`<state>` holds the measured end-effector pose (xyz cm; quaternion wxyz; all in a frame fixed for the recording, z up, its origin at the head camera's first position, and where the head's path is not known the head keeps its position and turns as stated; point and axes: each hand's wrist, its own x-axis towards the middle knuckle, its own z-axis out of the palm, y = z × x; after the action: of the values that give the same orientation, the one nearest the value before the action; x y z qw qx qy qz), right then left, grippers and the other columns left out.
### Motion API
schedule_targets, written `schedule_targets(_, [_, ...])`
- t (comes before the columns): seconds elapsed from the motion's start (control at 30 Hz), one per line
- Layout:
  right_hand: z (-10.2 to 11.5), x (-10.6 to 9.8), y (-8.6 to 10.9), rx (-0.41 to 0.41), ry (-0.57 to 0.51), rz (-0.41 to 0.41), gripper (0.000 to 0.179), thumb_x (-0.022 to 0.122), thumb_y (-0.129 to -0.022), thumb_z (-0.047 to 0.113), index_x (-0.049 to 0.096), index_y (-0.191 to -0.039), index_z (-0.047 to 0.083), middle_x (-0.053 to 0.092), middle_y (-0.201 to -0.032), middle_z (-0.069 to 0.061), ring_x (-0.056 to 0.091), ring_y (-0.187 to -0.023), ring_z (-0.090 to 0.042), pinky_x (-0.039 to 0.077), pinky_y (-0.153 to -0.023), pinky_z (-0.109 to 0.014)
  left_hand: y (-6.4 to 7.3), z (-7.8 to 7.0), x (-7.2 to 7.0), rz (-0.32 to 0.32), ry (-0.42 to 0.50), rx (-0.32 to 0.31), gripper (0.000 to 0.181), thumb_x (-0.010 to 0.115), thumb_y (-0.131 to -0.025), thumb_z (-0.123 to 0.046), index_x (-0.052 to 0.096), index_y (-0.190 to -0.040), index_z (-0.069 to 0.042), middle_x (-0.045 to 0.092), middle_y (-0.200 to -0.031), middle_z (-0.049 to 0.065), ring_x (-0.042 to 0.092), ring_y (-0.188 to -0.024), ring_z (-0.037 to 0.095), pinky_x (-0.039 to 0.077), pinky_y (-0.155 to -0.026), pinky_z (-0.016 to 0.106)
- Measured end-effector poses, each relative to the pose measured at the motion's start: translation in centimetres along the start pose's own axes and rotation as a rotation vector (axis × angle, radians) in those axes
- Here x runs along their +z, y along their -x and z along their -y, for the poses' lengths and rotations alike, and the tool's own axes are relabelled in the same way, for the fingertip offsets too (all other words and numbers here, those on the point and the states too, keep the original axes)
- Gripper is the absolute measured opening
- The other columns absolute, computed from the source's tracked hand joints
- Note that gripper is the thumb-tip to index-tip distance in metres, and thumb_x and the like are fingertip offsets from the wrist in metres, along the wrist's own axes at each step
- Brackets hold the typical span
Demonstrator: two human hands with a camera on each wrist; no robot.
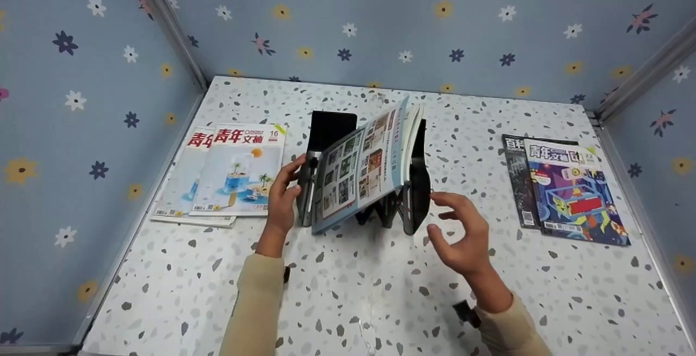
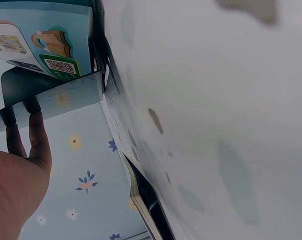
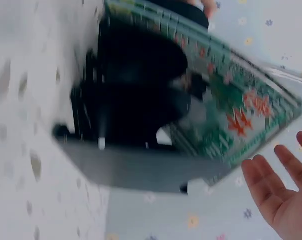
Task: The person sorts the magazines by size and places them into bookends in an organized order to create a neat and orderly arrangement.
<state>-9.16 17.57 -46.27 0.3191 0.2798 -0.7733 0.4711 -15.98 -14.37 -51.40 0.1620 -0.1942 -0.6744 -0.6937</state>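
A black desktop book rack (image 1: pixel 333 127) with upright dividers stands mid-table. Magazines (image 1: pixel 359 168) lean at a slant in it, the front one showing a back cover with rows of small pictures. My left hand (image 1: pixel 284 195) is at the rack's left end; in the left wrist view its extended fingers (image 2: pixel 38 135) meet the outer face of the glossy end panel (image 2: pixel 56 97). Off the rack's right end, my right hand (image 1: pixel 462 231) hovers with spread fingers and nothing in it. In the right wrist view, a green magazine cover (image 3: pixel 216 105) tilts past the dark dividers (image 3: pixel 136 105).
Two overlapping magazines (image 1: pixel 239 174) lie at the table's left. On the right, a colourful magazine (image 1: pixel 579 198) lies partly over a dark one (image 1: pixel 519 182). Flower-patterned panels (image 1: pixel 380 24) border the speckled table (image 1: pixel 348 291) at the back and both sides.
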Motion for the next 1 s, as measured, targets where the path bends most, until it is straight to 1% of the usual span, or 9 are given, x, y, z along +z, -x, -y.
schedule_targets(0.13, [0.1, -1.8, -0.8, 0.002, 0.035, -0.027, 0.037, 0.061, -0.07, 0.012, 0.061, -0.104, -0.003, 0.062, -0.098, -0.014, 0.059, -0.084, -0.024, 0.048, -0.062, -0.028, -0.1, 0.0, 0.0, 0.0, -0.01, 0.008, 0.049, 0.039, -0.082, -0.012, 0.039, -0.126, 0.011, 0.037, -0.13, 0.028, 0.047, -0.1, 0.023, 0.041, -0.078, 0.033])
schedule_targets(0.23, [0.1, -3.2, -1.2, 0.01, 0.082, -0.029, 0.038, 0.061, -0.068, 0.011, 0.061, -0.102, -0.006, 0.062, -0.096, -0.016, 0.058, -0.084, -0.024, 0.046, -0.067, -0.022, -0.1, 0.0, 0.0, 0.0, -0.011, 0.007, 0.049, 0.039, -0.082, -0.013, 0.04, -0.126, 0.009, 0.036, -0.13, 0.029, 0.046, -0.1, 0.029, 0.04, -0.079, 0.035])
schedule_targets(0.33, [-1.2, -4.8, -1.1, 0.027, 0.18, -0.003, 0.042, 0.061, -0.068, 0.017, 0.061, -0.107, 0.0, 0.062, -0.1, -0.011, 0.056, -0.087, -0.019, 0.042, -0.072, -0.018, -0.1, -0.1, 0.0, 0.0, -0.012, 0.004, 0.049, 0.04, -0.082, -0.013, 0.04, -0.126, 0.008, 0.036, -0.131, 0.028, 0.044, -0.099, 0.035, 0.039, -0.08, 0.038])
schedule_targets(0.4, [-2.7, -5.9, -0.9, 0.051, 0.269, 0.043, 0.046, 0.062, -0.068, 0.023, 0.061, -0.111, 0.008, 0.062, -0.104, -0.005, 0.054, -0.091, -0.017, 0.04, -0.076, -0.02, -0.1, -0.1, 0.0, -0.001, -0.017, 0.0, 0.049, 0.04, -0.082, -0.013, 0.04, -0.126, 0.008, 0.037, -0.131, 0.027, 0.043, -0.1, 0.037, 0.038, -0.081, 0.04])
schedule_targets(0.53, [-5.3, -8.3, -0.3, 0.119, 0.444, 0.19, 0.053, 0.063, -0.067, 0.029, 0.056, -0.119, 0.022, 0.058, -0.113, 0.003, 0.049, -0.102, -0.018, 0.036, -0.083, -0.036, 0.0, 0.1, 0.0, -0.007, -0.015, 0.002, 0.048, 0.039, -0.082, -0.011, 0.04, -0.126, 0.009, 0.037, -0.131, 0.027, 0.045, -0.101, 0.032, 0.038, -0.081, 0.038])
schedule_targets(0.6, [-6.3, -9.3, -0.2, 0.16, 0.481, 0.265, 0.057, 0.064, -0.068, 0.028, 0.052, -0.123, 0.026, 0.055, -0.116, 0.003, 0.046, -0.107, -0.021, 0.034, -0.085, -0.044, 0.0, 0.2, 0.0, -0.008, -0.003, 0.0, 0.048, 0.038, -0.082, -0.01, 0.039, -0.126, 0.009, 0.038, -0.131, 0.026, 0.046, -0.101, 0.026, 0.039, -0.081, 0.034])
schedule_targets(0.73, [-8.0, -11.2, 0.3, 0.243, 0.518, 0.36, 0.062, 0.067, -0.068, 0.027, 0.047, -0.127, 0.03, 0.051, -0.12, 0.001, 0.045, -0.108, -0.025, 0.033, -0.084, -0.049, 0.0, 0.3, 0.0, -0.006, 0.016, 0.006, 0.049, 0.038, -0.081, -0.009, 0.038, -0.126, 0.011, 0.037, -0.13, 0.028, 0.046, -0.102, 0.019, 0.039, -0.082, 0.03])
schedule_targets(0.87, [-9.6, -13.0, 0.8, 0.319, 0.558, 0.42, 0.065, 0.067, -0.069, 0.032, 0.042, -0.129, 0.035, 0.048, -0.124, -0.003, 0.044, -0.107, -0.028, 0.032, -0.083, -0.052, 0.0, 0.4, -0.1, -0.01, -0.002, 0.002, 0.048, 0.039, -0.081, -0.009, 0.041, -0.126, 0.007, 0.038, -0.131, 0.026, 0.046, -0.103, 0.022, 0.038, -0.083, 0.035])
schedule_targets(1.0, [-11.4, -14.8, 1.5, 0.379, 0.626, 0.473, 0.066, 0.066, -0.07, 0.035, 0.039, -0.131, 0.035, 0.046, -0.126, -0.007, 0.043, -0.108, -0.031, 0.032, -0.082, -0.055, -0.1, 0.3, 0.0, -0.012, -0.007, 0.004, 0.048, 0.039, -0.081, -0.009, 0.041, -0.126, 0.007, 0.04, -0.131, 0.023, 0.046, -0.103, 0.024, 0.038, -0.083, 0.032])
